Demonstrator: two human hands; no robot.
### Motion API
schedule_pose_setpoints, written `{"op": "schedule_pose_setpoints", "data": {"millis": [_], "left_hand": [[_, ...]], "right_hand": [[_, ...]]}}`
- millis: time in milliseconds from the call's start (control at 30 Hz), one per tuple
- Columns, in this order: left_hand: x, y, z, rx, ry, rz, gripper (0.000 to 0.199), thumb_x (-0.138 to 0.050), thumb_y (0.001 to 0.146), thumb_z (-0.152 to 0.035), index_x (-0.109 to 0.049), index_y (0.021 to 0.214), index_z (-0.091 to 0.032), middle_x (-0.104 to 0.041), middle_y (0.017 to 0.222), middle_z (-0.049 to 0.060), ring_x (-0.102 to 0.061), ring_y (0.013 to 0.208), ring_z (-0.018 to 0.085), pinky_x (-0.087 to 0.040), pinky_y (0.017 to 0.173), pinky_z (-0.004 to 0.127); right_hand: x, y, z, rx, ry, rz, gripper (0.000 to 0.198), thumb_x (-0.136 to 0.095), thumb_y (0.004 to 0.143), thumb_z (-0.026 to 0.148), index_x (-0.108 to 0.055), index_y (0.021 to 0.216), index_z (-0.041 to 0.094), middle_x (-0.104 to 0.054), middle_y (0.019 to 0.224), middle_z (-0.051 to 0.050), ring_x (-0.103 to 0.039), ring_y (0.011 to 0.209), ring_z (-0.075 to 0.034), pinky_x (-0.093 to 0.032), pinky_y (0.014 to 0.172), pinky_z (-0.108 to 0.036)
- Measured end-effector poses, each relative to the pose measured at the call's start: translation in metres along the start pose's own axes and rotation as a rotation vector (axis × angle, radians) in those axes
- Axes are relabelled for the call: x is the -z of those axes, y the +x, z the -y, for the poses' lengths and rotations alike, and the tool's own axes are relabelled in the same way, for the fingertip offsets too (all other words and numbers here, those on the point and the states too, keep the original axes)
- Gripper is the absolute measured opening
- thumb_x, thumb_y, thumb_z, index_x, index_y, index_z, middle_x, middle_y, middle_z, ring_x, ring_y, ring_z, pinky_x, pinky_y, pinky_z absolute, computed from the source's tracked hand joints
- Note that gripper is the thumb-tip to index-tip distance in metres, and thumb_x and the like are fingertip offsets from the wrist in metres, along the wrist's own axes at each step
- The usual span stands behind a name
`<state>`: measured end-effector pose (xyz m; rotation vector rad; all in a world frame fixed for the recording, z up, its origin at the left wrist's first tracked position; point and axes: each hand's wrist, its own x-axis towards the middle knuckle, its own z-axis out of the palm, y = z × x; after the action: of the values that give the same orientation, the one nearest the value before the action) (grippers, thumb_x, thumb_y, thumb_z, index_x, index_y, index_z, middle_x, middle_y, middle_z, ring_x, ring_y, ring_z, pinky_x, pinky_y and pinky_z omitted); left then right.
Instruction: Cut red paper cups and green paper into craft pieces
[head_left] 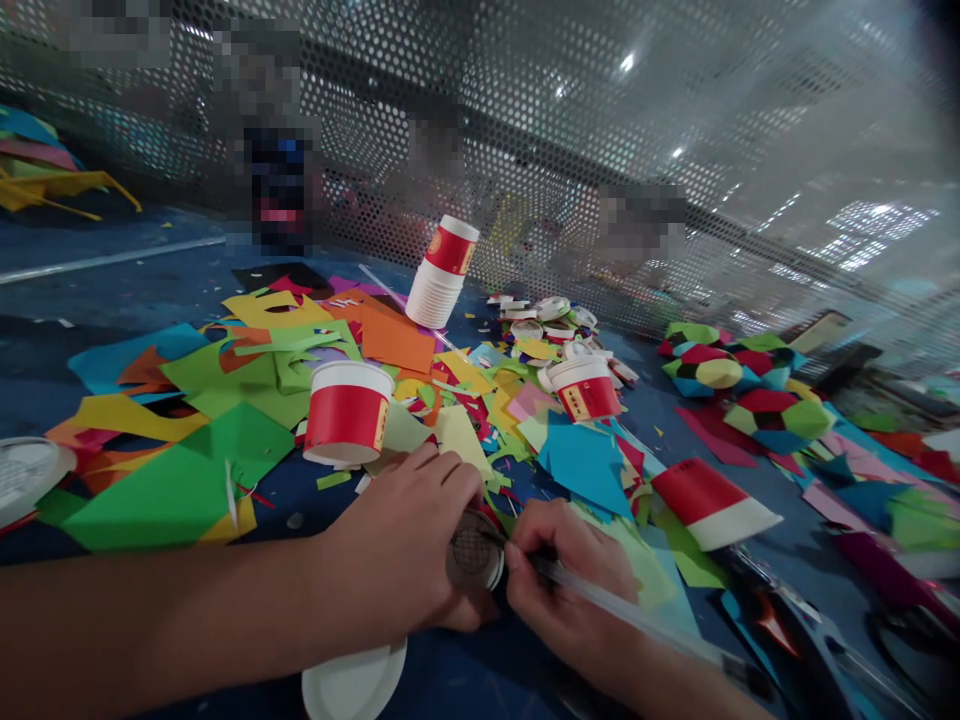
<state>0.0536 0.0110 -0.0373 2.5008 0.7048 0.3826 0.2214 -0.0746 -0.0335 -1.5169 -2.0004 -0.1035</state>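
My left hand (pixel 409 530) is wrapped round a small paper cup (pixel 474 550) and steadies it low in the middle of the head view. Dark crossing lines cover the cup's round end face, which is turned toward me. In my right hand (pixel 559 565) is a clear-barrelled pen (pixel 622 603), its dark tip at the edge of that round face. Whether the tip touches it I cannot tell. Just below my left wrist lies a white round lid (pixel 356 680). Beyond my left hand stands a red and white paper cup (pixel 346 412).
Coloured paper sheets (pixel 187 480) and scraps spread over the blue table (pixel 259 600). A stack of cups (pixel 435 285) rises behind. More red cups (pixel 589 388) and a tipped cup (pixel 712 503) lie right, beside patchwork paper balls (pixel 776 410). Behind a perforated metal screen (pixel 360 130) are blurred people.
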Motion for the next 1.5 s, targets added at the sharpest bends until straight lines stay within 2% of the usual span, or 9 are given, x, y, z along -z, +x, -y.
{"op": "schedule_pose_setpoints", "data": {"millis": [600,967,1267,1500], "left_hand": [[-0.002,0.001,0.001,-0.007,-0.017,-0.009,0.049,-0.081,0.059,-0.045,-0.052,0.087,-0.019,-0.061,0.096,0.008,-0.055,0.096,0.031,-0.048,0.086,0.047],[0.001,0.002,0.0,0.011,-0.019,0.002,0.044,-0.08,0.063,-0.042,-0.052,0.088,-0.019,-0.062,0.097,0.009,-0.056,0.097,0.031,-0.048,0.086,0.047],[0.004,0.002,-0.003,0.024,-0.016,0.012,0.045,-0.081,0.061,-0.041,-0.052,0.087,-0.019,-0.062,0.095,0.008,-0.057,0.093,0.03,-0.047,0.085,0.047],[0.002,0.002,-0.002,0.014,-0.008,-0.028,0.043,-0.078,0.06,-0.04,-0.051,0.085,-0.019,-0.061,0.09,0.006,-0.056,0.088,0.028,-0.046,0.079,0.042]], "right_hand": [[0.0,0.0,0.003,-0.021,-0.072,-0.068,0.016,-0.048,0.08,0.015,-0.039,0.074,0.026,-0.053,0.052,0.007,-0.052,0.042,-0.011,-0.039,0.042,-0.02],[-0.003,-0.005,0.003,0.026,-0.015,-0.067,0.02,-0.049,0.078,0.011,-0.037,0.078,0.027,-0.054,0.058,0.007,-0.053,0.047,-0.012,-0.039,0.048,-0.021],[-0.004,-0.009,0.001,0.024,-0.047,-0.052,0.022,-0.05,0.08,0.011,-0.036,0.077,0.027,-0.053,0.059,0.006,-0.053,0.049,-0.012,-0.04,0.049,-0.022],[-0.005,-0.011,0.0,0.032,-0.03,-0.084,0.021,-0.051,0.081,0.01,-0.039,0.077,0.026,-0.053,0.06,0.006,-0.053,0.049,-0.012,-0.04,0.05,-0.023]]}}
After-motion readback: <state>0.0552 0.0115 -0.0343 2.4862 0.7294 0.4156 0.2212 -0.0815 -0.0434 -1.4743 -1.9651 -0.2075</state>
